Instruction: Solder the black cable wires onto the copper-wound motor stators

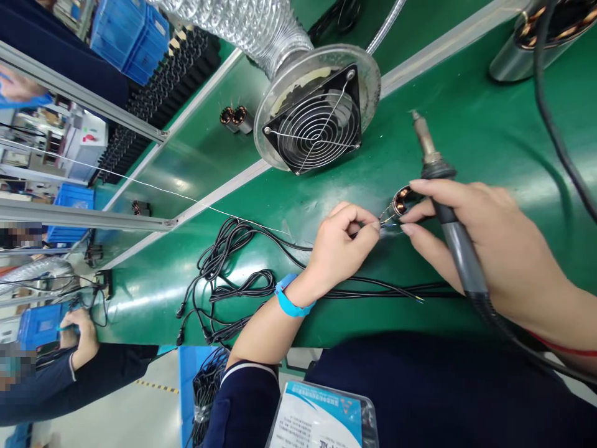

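My left hand (342,242), with a blue wrist strap (293,297), pinches the end of a black cable (298,247); thin wires meet at its fingertips. Just right of them is a small wound motor stator (402,201) with copper coils, partly hidden by my right fingers. My right hand (508,249) grips a soldering iron (461,255). The iron's tip points up and away, apart from the wires. My right thumb and a fingertip hover close to the stator; whether they touch it I cannot tell.
Beyond the hands stands a fume fan (317,130) with a foil duct (252,25). Coiled black cables (233,249) lie left on the green bench (153,311). A larger stator (522,56) is at the upper right. A thread of solder wire (186,196) crosses the left. Another person's hands (81,326) are far left.
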A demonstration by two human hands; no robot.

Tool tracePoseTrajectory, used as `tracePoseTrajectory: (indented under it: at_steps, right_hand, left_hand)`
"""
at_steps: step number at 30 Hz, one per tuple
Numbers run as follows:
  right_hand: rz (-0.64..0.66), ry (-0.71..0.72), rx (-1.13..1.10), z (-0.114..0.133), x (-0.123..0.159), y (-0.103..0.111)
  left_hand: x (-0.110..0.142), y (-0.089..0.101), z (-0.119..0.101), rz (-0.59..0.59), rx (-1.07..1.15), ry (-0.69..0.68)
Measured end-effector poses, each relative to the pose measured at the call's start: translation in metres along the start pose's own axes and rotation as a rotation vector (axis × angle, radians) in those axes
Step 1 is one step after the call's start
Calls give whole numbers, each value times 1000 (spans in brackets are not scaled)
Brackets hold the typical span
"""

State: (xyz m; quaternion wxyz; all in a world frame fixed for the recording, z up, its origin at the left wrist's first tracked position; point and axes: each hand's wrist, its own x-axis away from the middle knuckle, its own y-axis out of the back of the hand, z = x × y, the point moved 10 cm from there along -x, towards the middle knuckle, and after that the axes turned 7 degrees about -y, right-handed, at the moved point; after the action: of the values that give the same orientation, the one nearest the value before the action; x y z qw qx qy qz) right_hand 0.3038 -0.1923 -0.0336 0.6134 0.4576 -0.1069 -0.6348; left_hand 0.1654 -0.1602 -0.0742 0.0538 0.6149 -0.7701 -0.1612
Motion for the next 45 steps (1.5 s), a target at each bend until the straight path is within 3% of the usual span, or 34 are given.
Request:
tracePoseTrajectory:
  at_steps: [4, 8, 12, 17, 21, 25, 28, 31, 38, 41, 45]
  right_hand:
    - [10, 48, -23, 7, 0, -4]
    - [-12, -52, -107, 2, 0, -1]
    - [-26, -89, -147, -5, 3, -2]
    - [6, -71, -210, -14, 3, -9]
    - [3, -8, -149, -10, 2, -2]
    - [-37, 58, -40, 3, 6, 16]
    - [-61, -25, -65, -2, 16, 31]
    - [-50, -66, -126, -9, 30, 41]
    - [42, 56, -399, -4, 32, 45]
    - [-11, 149, -401, 6, 28, 52]
    - [52, 146, -385, 11, 26, 48]
  left_hand:
    - [4, 5, -19, -19, -111, -234]
    - [14, 1, -36, -6, -331, -468]
    - [21, -11, -43, 57, -472, -607]
    - [23, -8, -53, -19, -511, -718]
    - [16, -4, -47, -15, -401, -607]
    - [7, -6, -22, 61, -163, -328]
    - [6, -11, 0, 96, 30, -105]
    - [9, -17, 12, 114, 142, 22]
    - [15, -23, 12, 100, 93, 94]
    - [16, -24, 11, 82, 77, 82]
    - [17, -26, 14, 70, 91, 89]
